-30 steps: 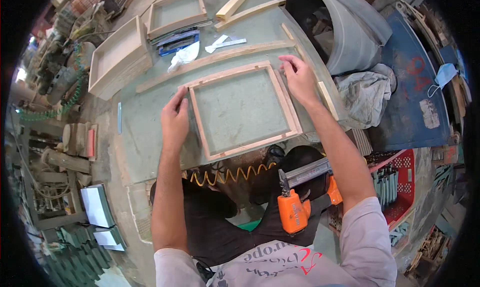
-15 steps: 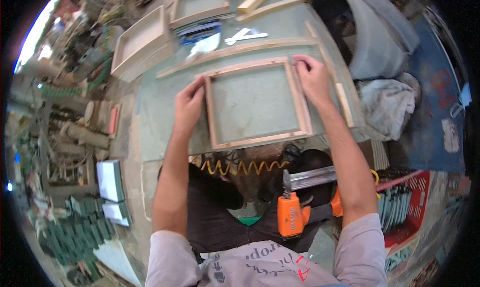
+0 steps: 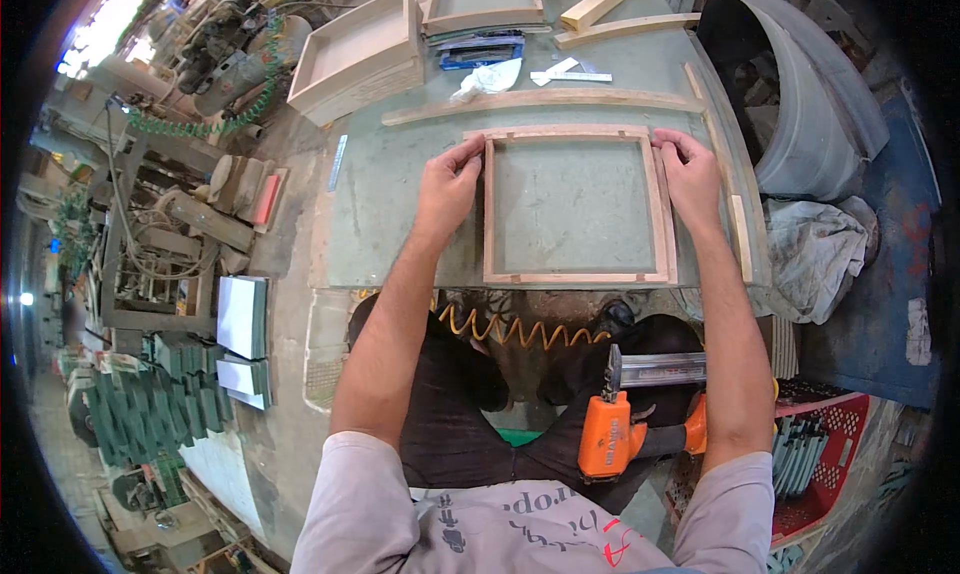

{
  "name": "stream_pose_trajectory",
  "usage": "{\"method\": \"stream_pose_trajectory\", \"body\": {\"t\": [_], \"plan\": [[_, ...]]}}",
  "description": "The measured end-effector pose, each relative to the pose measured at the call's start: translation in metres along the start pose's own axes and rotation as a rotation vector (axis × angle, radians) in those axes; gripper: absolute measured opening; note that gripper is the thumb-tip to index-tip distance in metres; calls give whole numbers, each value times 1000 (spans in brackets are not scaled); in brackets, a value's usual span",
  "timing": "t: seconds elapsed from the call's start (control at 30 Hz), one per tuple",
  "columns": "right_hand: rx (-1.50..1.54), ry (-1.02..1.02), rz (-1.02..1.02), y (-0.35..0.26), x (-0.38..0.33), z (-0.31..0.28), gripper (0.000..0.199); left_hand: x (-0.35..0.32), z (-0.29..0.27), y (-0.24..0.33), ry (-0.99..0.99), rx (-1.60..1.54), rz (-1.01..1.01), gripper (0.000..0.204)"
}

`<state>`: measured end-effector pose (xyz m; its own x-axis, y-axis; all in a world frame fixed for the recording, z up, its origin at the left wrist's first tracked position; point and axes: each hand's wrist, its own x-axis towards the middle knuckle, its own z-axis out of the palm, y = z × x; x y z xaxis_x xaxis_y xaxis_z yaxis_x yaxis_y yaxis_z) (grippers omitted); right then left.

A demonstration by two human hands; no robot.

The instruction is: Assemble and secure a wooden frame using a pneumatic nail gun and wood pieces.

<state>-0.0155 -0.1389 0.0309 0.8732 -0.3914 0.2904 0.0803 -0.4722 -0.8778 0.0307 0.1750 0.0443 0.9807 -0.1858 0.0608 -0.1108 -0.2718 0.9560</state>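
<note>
A rectangular wooden frame (image 3: pixel 578 277) lies near the front edge of the greenish work table (image 3: pixel 400 239). My left hand (image 3: pixel 452 182) is closed at its far left corner, thumb and fingers pressed together on the wood. At the far right corner my right hand (image 3: pixel 690 172) grips the frame's side with bent fingers. Within the frame only the table top shows. Across my right thigh rests an orange nail gun (image 3: pixel 606 439) with a silver magazine, near my right forearm but apart from the hand.
Wooden strips (image 3: pixel 550 98) lie beyond the frame and along the table's right side. A wooden box (image 3: pixel 360 49) stands far left. White rags (image 3: pixel 488 78) lie behind. A grey curved bin (image 3: pixel 800 104) stands right, above a red crate (image 3: pixel 835 464). A yellow coiled hose (image 3: pixel 510 329) hangs below.
The whole view has shifted and turned slightly, so the table and frame appear further right and straighter. Both hands stay at the frame's far corners.
</note>
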Motion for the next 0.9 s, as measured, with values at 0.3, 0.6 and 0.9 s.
{"method": "stream_pose_trajectory", "body": {"t": [0.3, 0.6, 0.9], "plan": [[-3, 37, 3, -3, -2, -1, 25, 1, 2, 3, -32, -16, 10, 36], [-3, -15, -11, -6, -3, 1, 23, 1, -2, 2, -33, -23, -16, 37], [-1, 0, -24, -6, -2, 0, 25, 0, -2, 7, -34, 7, -29, 37]]}}
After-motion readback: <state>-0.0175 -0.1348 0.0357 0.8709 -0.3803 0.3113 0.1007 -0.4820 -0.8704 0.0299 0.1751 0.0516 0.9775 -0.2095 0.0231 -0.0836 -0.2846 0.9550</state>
